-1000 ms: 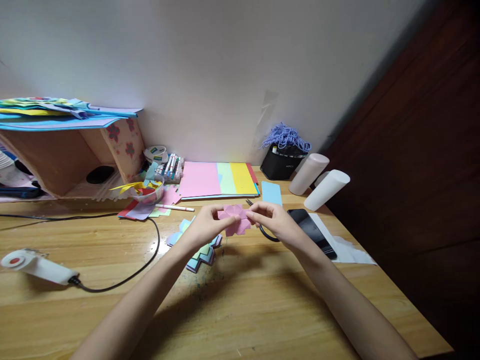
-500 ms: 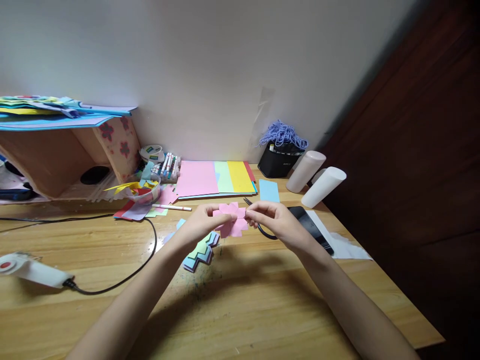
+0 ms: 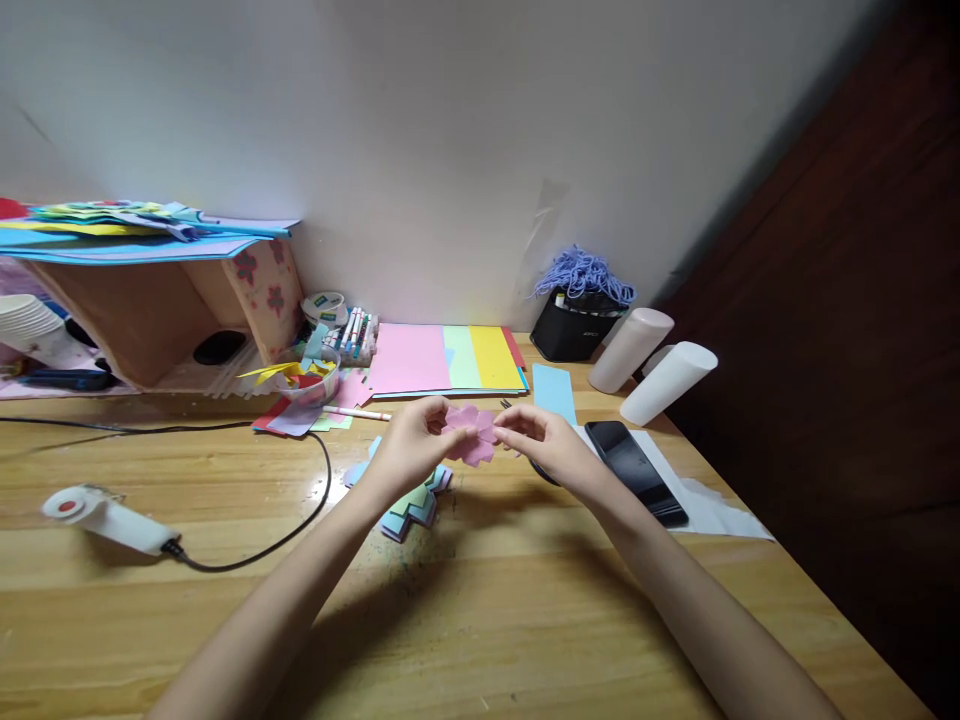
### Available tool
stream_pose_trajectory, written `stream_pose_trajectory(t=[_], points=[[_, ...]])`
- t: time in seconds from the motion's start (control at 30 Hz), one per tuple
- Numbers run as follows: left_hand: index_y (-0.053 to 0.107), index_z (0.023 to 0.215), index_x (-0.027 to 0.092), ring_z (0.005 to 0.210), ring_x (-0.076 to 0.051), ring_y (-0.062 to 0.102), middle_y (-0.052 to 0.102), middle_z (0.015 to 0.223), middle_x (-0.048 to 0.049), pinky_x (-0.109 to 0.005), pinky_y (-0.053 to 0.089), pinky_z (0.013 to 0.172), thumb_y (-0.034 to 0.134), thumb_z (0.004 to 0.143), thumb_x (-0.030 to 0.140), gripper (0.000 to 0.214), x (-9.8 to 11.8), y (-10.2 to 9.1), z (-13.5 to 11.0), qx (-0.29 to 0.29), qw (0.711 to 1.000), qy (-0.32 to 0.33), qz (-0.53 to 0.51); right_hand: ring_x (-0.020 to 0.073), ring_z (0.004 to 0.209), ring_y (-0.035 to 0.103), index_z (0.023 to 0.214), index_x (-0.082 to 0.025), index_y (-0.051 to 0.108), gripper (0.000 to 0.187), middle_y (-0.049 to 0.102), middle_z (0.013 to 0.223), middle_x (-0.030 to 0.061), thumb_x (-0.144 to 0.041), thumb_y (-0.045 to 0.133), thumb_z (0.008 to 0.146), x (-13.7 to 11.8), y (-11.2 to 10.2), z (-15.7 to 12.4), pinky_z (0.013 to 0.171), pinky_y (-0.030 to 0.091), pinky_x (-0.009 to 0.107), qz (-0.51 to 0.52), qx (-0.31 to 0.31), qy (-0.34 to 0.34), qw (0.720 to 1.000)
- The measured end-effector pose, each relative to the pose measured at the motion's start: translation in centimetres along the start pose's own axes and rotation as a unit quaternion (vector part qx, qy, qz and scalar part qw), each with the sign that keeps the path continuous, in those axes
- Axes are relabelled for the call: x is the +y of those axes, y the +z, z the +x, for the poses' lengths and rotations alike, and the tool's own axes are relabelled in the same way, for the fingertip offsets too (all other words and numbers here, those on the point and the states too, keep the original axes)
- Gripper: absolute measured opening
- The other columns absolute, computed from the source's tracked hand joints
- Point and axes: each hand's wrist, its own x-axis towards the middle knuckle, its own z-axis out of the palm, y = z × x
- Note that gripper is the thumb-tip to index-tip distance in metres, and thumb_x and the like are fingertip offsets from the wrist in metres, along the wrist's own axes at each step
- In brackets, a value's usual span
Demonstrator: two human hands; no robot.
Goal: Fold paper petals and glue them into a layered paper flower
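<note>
My left hand (image 3: pixel 416 445) pinches a pink paper flower (image 3: pixel 474 445) between thumb and fingers, above the wooden table. From the other side, my right hand (image 3: pixel 544 440) has its thumb and fingertips closed on the edge of one petal. The flower's petals look slightly curled. Below my left hand lies a pile of zigzag-edged paper cutouts (image 3: pixel 411 512) in green, blue and purple, partly covered by the hand and forearm. Scissors lie under my right hand; only their tips (image 3: pixel 506 404) and part of a dark handle show.
Coloured paper sheets (image 3: pixel 409 358) lie by the wall, near markers (image 3: pixel 354 330) and a tub of scraps (image 3: pixel 328 385). On the right are a phone (image 3: pixel 636 473), two white rolls (image 3: pixel 669 384) and a black holder with purple yarn (image 3: pixel 566 333). A corded white tool (image 3: pixel 112 520) lies left.
My view has swung slightly left, so the table things appear further right. The pink flower has tilted, and its petals look more curved. Both hands still hold it.
</note>
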Motion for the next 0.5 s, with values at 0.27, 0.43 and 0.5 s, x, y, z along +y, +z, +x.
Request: stream_pose_trajectory(t=[0.27,0.43,0.5], points=[[0.058,0.098,0.012,0.077,-0.018,0.062,0.067,0.083,-0.0099,-0.031,0.048,0.071,0.057,0.071,0.028,0.031,-2.7,-3.5,-1.7,0.0,0.998,-0.058,-0.022,0.0122,0.063,0.052,0.072,-0.014,0.059,0.026,0.06,0.07,0.0026,-0.039,0.062,0.069,2.9,2.8,0.7,0.06,0.04,0.026,0.002,0.018,0.028,0.999],[0.057,0.096,0.012,0.067,-0.018,0.063,0.067,0.078,-0.0085,-0.032,0.049,0.066,0.063,0.068,0.038,0.039,-4.3,-7.1,-4.4,0.155,0.984,-0.08,-0.044,0.0099,0.055,0.049,0.072,-0.014,0.06,0.029,0.06,0.068,0.0016,-0.041,0.064,0.065,4.2,2.8,1.1,0.056,0.039,0.025,0.031,0.032,0.059,0.997],[0.06,0.09,0.012,0.068,-0.018,0.062,0.067,0.076,-0.0077,-0.029,0.048,0.063,0.065,0.065,0.041,0.039,-5.2,-8.0,-5.2,0.211,0.975,-0.066,-0.015,0.0091,0.054,0.048,0.073,-0.014,0.06,0.03,0.059,0.066,0.0008,-0.042,0.065,0.064,4.3,3.0,1.2,0.056,0.039,0.024,0.053,0.026,0.077,0.995]])
